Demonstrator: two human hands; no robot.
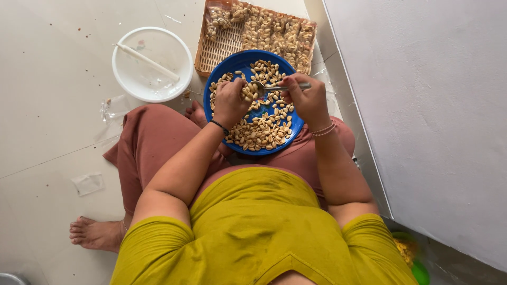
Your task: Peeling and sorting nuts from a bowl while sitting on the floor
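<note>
Two hands work over a blue bowl (pixel 234 66) full of pale nuts (pixel 261 132), and the bowl sits on the person's lap. Left hand (pixel 229 100) has its fingers curled tight around some nuts. Right hand (pixel 308 97) pinches the handle of a metal spoon (pixel 279 87), and the spoon tip lies between both hands. Behind the bowl is a woven tray (pixel 219 47) with more nuts. Beside that tray stands a white bowl (pixel 152 64) with a white stick in it.
</note>
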